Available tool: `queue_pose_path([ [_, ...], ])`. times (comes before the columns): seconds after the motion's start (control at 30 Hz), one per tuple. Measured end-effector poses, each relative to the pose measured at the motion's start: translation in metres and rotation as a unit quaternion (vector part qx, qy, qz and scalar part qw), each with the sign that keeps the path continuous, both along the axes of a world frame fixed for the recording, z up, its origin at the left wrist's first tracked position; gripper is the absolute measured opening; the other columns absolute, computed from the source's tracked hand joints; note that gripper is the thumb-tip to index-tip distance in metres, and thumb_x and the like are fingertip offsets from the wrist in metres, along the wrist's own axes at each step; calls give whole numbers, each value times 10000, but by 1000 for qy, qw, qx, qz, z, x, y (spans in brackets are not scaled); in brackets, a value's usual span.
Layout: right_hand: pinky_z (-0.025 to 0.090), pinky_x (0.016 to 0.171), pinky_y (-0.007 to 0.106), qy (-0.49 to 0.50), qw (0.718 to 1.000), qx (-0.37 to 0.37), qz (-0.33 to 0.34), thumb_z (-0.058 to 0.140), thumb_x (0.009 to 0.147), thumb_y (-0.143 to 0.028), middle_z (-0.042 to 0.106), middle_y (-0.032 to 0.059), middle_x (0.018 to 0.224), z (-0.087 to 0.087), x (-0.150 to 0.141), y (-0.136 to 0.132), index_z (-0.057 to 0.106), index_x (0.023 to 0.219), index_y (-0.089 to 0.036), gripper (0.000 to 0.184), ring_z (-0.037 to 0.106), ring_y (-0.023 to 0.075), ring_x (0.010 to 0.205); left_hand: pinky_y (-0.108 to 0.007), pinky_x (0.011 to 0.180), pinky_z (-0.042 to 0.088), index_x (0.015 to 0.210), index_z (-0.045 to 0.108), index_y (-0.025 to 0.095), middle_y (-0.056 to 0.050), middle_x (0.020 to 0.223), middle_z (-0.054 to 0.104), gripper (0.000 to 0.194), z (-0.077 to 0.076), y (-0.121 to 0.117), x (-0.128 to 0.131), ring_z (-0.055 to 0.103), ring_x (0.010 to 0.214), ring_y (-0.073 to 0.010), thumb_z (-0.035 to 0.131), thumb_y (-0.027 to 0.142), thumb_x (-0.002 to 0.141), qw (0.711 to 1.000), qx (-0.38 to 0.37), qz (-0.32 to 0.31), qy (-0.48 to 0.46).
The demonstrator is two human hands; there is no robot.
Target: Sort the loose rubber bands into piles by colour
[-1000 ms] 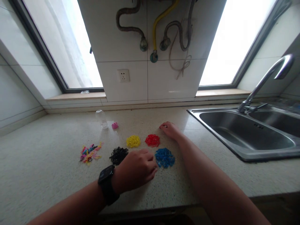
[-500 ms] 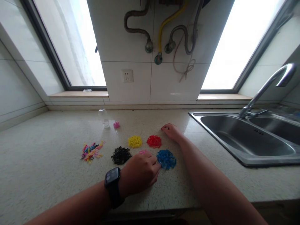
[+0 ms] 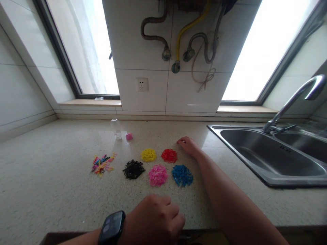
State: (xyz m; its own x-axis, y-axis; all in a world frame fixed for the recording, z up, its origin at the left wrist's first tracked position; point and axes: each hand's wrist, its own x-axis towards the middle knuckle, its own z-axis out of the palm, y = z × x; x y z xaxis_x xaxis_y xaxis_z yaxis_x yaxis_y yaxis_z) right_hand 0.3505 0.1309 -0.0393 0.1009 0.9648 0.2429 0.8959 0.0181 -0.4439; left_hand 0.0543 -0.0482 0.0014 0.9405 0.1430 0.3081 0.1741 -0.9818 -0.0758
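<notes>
Watch (image 3: 112, 226) on the left wrist is showing faint marks on its dark screen, too blurred to read. Small loops, resembling elastic bands, are lying in loose, roundish piles on the counter (image 3: 63, 194): the yellow pile (image 3: 148, 155) and red pile (image 3: 169, 156) are forming a back row, while the black pile (image 3: 133, 169), pink pile (image 3: 157, 175) and blue pile (image 3: 182, 175) are sitting nearer the person. A mixed-colour pile (image 3: 102, 164) is spreading farther left. The left hand (image 3: 159, 217), blurred, is curling its fingers near the front edge, short of the pink pile; I cannot tell whether it is holding anything. The right hand (image 3: 187, 145) is resting, fingers bent, just beyond the red pile, its grip hidden. The sink (image 3: 293, 182) is bounding the right; speckled surface is stretching leftward past the mixed-colour pile
</notes>
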Motion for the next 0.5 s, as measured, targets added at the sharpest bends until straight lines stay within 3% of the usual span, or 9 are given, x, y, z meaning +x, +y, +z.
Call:
queue_pose_path([
  [0.17,448,852,277,-2,1000,7,6,526,898,-385,719,87,1084,3,-1,-3,772,1001,-213,317,643,212,986,-309,396,277,1112,555,188,43,717,572,180,-28,-11,-15,488,555,-145,589,237,943,997,37,-30,-55],
  [0.37,460,862,276,5,1000,18,18,530,896,-372,719,92,1080,0,2,-1,774,990,-210,308,649,204,977,-287,374,241,912,550,202,48,669,513,116,-42,-5,-16,423,514,-135,657,242,894,988,76,-60,-122],
  [0.5,473,858,280,18,1000,15,19,557,880,-369,727,99,1057,-5,6,3,779,981,-204,294,657,208,957,-274,379,250,728,480,180,46,668,506,269,-51,1,-19,395,524,-112,651,279,911,989,39,-75,-119],
])
